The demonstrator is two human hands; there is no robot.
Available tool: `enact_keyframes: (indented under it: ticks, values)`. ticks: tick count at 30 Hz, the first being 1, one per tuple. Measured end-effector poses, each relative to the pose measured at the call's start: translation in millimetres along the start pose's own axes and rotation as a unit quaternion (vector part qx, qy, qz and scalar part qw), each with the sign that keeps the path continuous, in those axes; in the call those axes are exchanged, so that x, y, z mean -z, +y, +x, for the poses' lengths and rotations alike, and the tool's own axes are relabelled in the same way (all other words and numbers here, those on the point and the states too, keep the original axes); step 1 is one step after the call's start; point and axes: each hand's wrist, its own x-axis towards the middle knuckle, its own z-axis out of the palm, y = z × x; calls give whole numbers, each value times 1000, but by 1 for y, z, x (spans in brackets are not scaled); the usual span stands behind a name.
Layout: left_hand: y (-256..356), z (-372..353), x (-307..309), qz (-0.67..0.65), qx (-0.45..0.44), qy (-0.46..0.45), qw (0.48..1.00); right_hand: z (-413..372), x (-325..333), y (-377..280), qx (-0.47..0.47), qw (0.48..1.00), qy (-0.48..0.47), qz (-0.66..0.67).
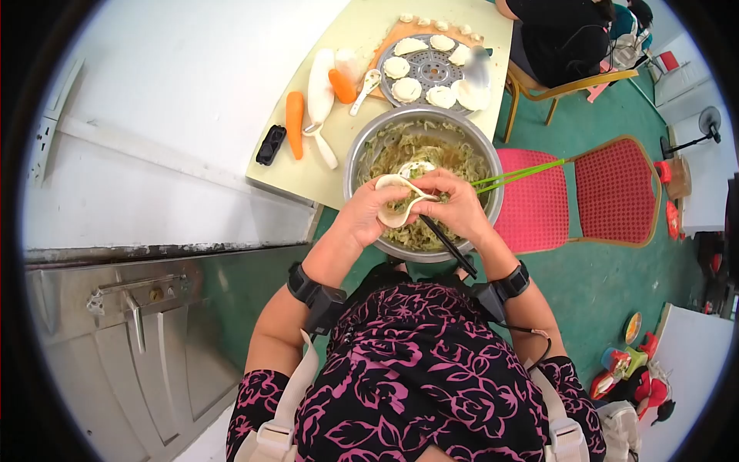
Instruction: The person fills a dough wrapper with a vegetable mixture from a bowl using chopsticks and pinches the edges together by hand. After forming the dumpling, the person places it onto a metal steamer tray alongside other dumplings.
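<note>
Both my hands are over a large steel bowl (352, 158) of shredded vegetable filling (464, 150). A folded dumpling wrapper (391, 221) with some filling inside is held between them. My left hand (362, 214) is closed around its left side, thumb on the edge. My right hand (456, 203) pinches its right edge, so that side of the rim comes to a point while the left part gapes. A white object (416, 166) lies in the filling just beyond my fingers, partly hidden. Below my right hand, black sticks (448, 245) slant out over the bowl's near rim.
A grey steamer plate (433, 73) with several dumplings (406, 90) lies on the table (269, 171). Left of it are carrots (294, 123), a white radish (320, 88), a peeler (322, 145) and a spoon (366, 92). Green chopsticks (523, 175) extend over a red chair (531, 212). Another person (556, 42) sits beyond.
</note>
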Motion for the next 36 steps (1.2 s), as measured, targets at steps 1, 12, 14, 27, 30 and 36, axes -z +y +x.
enact_keyframes:
  ticks: [1, 12, 14, 27, 30, 36]
  values:
    - [1, 1, -2, 22, -13, 9, 1000, 2, 0, -2, 4, 1000, 1, -6]
    - [-11, 7, -5, 50, -31, 36, 998, -2, 3, 7, 13, 999, 7, -41]
    - [-8, -5, -7, 40, -30, 34, 998, -5, -4, 7, -23, 1000, 4, -17]
    - [3, 2, 26, -64, 35, 0, 997, 10, -17, 17, -39, 991, 41, -117]
    - [5, 10, 33, -99, 58, -20, 993, 15, -13, 20, 80, 968, 38, -235]
    - [23, 15, 23, -62, -21, -70, 995, 29, -6, 17, 119, 962, -13, -243]
